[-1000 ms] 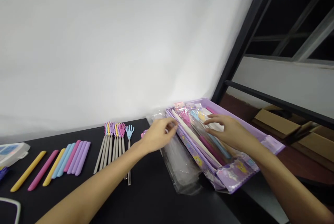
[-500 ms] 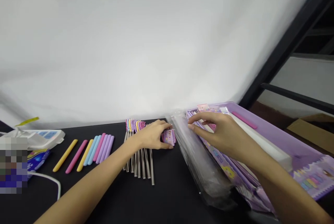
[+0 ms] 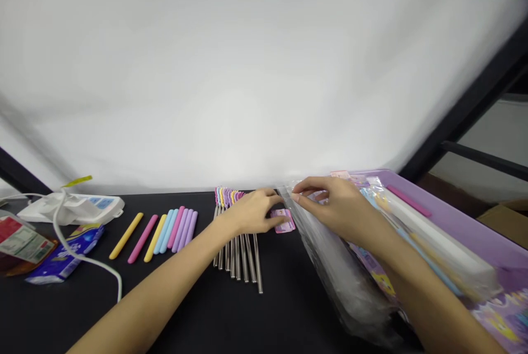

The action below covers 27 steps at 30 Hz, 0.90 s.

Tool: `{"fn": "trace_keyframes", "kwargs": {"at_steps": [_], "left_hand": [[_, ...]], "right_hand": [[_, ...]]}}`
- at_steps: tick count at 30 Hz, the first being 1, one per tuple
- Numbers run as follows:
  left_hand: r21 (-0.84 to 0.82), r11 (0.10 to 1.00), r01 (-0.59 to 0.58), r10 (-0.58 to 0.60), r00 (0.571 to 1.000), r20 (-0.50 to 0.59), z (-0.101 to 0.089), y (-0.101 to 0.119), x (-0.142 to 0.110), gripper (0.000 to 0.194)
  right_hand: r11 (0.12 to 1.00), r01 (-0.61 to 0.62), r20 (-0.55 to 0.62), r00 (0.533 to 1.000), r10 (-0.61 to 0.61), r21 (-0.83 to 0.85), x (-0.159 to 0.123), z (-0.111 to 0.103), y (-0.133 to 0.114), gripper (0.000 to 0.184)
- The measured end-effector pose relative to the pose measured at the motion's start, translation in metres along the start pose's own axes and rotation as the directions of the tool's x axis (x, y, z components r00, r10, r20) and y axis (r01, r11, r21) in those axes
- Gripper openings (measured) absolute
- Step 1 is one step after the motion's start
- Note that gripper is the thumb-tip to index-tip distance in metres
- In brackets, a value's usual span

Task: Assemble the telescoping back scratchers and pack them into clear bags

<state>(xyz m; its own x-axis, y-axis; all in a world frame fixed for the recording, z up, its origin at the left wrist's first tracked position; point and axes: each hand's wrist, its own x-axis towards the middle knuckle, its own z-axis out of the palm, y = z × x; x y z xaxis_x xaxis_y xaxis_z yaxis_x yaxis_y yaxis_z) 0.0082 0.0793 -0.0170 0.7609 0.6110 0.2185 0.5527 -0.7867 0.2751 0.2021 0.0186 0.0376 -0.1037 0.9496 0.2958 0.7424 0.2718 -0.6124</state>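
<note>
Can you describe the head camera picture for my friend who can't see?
Two hands at a black table: the right hand pinches a clear plastic bag, the left hand lies beside a pink card. Metal back scratchers and pastel sticks lie in rows; a purple tray sits right.

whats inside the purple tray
The purple tray holds clear packets with a white strip and a pink stick. The right hand and clear bag cover its near end, so what lies there cannot be seen.

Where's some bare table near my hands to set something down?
Bare black tabletop lies between the steel handles and the clear plastic bag. It's crowded where the left hand, right hand and pink card meet.
</note>
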Motion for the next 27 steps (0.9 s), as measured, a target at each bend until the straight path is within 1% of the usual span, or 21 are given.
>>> {"fn": "trace_keyframes", "kwargs": {"at_steps": [2, 4, 6, 8, 10, 12, 14, 16, 19, 21, 22, 23, 25, 27], "left_hand": [[-0.025, 0.999, 0.046, -0.047, 0.997, -0.056, -0.015, -0.003, -0.009, 0.04], [-0.051, 0.994, 0.097, -0.101, 0.992, -0.078, -0.032, -0.008, -0.022, 0.036], [-0.092, 0.983, 0.156, -0.161, 0.986, -0.042, -0.048, -0.013, -0.037, 0.035], [-0.135, 0.968, 0.213, -0.214, 0.977, 0.012, -0.06, -0.017, -0.053, 0.034], [-0.155, 0.955, 0.251, -0.247, 0.968, 0.046, -0.067, -0.021, -0.066, 0.034], [-0.143, 0.954, 0.262, -0.255, 0.965, 0.068, -0.073, -0.024, -0.078, 0.034], [-0.114, 0.958, 0.263, -0.253, 0.963, 0.098, -0.077, -0.027, -0.087, 0.032], [-0.081, 0.956, 0.28, -0.268, 0.954, 0.137, -0.083, -0.031, -0.094, 0.028], [-0.048, 0.938, 0.344, -0.331, 0.927, 0.176, -0.09, -0.038, -0.103, 0.025], [-0.009, 0.921, 0.389, -0.381, 0.907, 0.178, -0.094, -0.041, -0.107, 0.025], [0.013, 0.912, 0.41, -0.406, 0.897, 0.174, -0.096, -0.043, -0.109, 0.025], [0.035, 0.901, 0.431, -0.431, 0.886, 0.173, -0.098, -0.044, -0.11, 0.026], [0.071, 0.873, 0.483, -0.487, 0.855, 0.178, -0.101, -0.046, -0.113, 0.027], [0.115, 0.827, 0.551, -0.563, 0.803, 0.198, -0.103, -0.05, -0.115, 0.027]], "right_hand": [[1.0, -0.009, 0.021, 1.0, 0.009, 0.011, 0.004, 0.004, -0.006, 0.016], [0.999, -0.036, 0.09, 0.995, 0.033, 0.028, 0.009, 0.009, -0.014, 0.014], [0.997, -0.073, 0.177, 0.982, 0.067, 0.025, 0.016, 0.015, -0.022, 0.013], [0.997, -0.082, 0.249, 0.965, 0.083, -0.014, 0.024, 0.024, -0.03, 0.011], [0.995, -0.058, 0.294, 0.952, 0.08, -0.085, 0.032, 0.036, -0.036, 0.01], [0.978, -0.027, 0.345, 0.933, 0.099, -0.205, 0.04, 0.052, -0.04, 0.008], [0.944, -0.014, 0.399, 0.904, 0.152, -0.328, 0.043, 0.068, -0.042, 0.006], [0.918, -0.023, 0.442, 0.872, 0.213, -0.396, 0.043, 0.083, -0.043, 0.01], [0.91, -0.071, 0.494, 0.821, 0.286, -0.408, 0.038, 0.1, -0.041, 0.016], [0.902, -0.12, 0.516, 0.786, 0.341, -0.414, 0.036, 0.106, -0.038, 0.018], [0.899, -0.138, 0.519, 0.775, 0.359, -0.415, 0.036, 0.108, -0.035, 0.018], [0.898, -0.15, 0.519, 0.772, 0.367, -0.413, 0.037, 0.11, -0.032, 0.019], [0.907, -0.156, 0.516, 0.779, 0.356, -0.39, 0.038, 0.113, -0.025, 0.019], [0.918, -0.168, 0.512, 0.786, 0.345, -0.359, 0.04, 0.116, -0.019, 0.02]]}}
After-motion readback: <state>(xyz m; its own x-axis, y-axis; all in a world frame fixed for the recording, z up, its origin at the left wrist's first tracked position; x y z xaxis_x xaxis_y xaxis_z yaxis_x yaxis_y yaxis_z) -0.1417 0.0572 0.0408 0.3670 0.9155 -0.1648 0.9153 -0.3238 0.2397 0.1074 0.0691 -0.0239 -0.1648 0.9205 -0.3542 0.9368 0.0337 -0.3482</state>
